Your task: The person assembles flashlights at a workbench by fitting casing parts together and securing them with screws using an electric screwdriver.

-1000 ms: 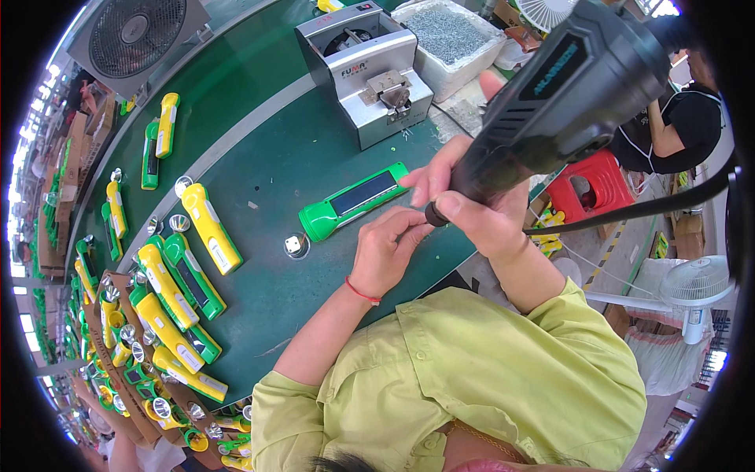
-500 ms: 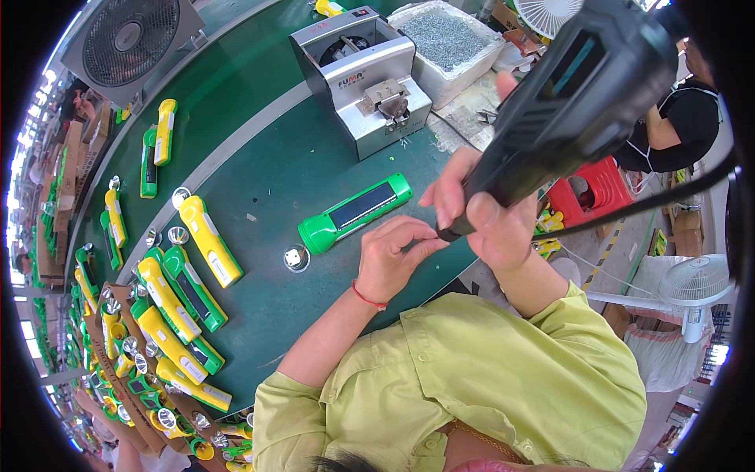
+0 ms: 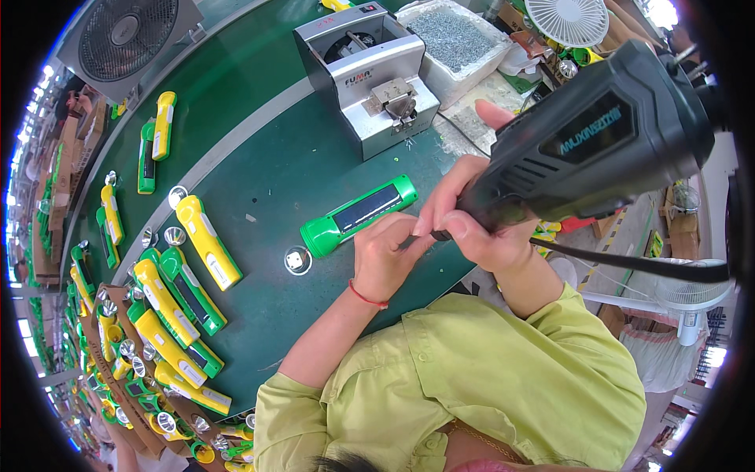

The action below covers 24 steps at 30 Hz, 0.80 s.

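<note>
A black electric screwdriver [image 3: 582, 141] with a strap is gripped in my right hand [image 3: 487, 228], its body rising to the upper right. At its lower end, the fingertips of my left hand [image 3: 385, 248] are pinched together, close to my right fingers. Whatever the left fingertips hold is too small to make out. Just beyond my left hand lies a green flashlight [image 3: 358, 215] with a dark solar panel facing up. By the flashlight's head end rests a round clear and silver reflector piece [image 3: 297, 260] on the green table [image 3: 275, 315].
Several yellow and green flashlights [image 3: 208, 242] lie to the left. A silver screw-feeding machine [image 3: 377, 86] stands at the back beside a white foam box [image 3: 464, 82] of screws. Fans [image 3: 130, 39] stand around, and a red stool [image 3: 578, 224] is partly hidden at right.
The screwdriver's body has tilted further over to the right. Both hands have shifted slightly left, their fingertips still meeting at its lower end. The flashlight appears to stay in place.
</note>
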Available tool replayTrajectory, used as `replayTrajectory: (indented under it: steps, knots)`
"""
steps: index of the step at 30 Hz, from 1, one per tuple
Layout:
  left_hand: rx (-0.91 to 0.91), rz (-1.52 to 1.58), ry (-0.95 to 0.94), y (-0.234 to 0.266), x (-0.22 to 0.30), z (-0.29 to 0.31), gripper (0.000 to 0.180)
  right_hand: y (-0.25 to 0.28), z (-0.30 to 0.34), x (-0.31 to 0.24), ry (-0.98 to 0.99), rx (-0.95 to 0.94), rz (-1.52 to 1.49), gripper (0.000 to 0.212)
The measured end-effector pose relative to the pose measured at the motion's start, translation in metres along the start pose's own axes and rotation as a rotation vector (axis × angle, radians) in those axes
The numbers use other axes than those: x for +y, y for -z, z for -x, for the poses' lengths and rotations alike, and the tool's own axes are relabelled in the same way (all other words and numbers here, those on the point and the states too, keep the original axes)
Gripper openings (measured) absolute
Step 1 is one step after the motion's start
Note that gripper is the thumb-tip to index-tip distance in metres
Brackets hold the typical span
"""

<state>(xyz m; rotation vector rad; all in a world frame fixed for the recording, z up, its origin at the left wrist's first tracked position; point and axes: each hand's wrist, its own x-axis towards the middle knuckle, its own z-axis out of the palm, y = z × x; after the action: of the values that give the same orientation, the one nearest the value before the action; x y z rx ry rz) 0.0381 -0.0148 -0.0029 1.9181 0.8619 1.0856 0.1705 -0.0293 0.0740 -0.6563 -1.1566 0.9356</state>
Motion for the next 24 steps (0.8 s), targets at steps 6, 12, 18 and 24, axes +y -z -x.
replayTrajectory:
  steps: [6,12,18,24]
  knots:
    - [0.089,-0.195,-0.185,-0.005,-0.005,-0.009,0.015,0.002,-0.01,0.005,0.062,0.108,0.197,0.08]
    - [0.053,-0.445,-0.254,0.0,-0.006,-0.014,0.019,-0.001,-0.007,0.013,0.09,0.268,0.246,0.026]
    - [0.173,-0.439,-0.333,-0.001,-0.009,-0.021,0.035,-0.006,-0.015,0.021,0.078,0.319,0.059,0.046]
    - [0.177,-0.349,-0.247,-0.001,-0.01,-0.019,0.042,-0.003,-0.01,0.023,0.084,0.242,0.306,0.057]
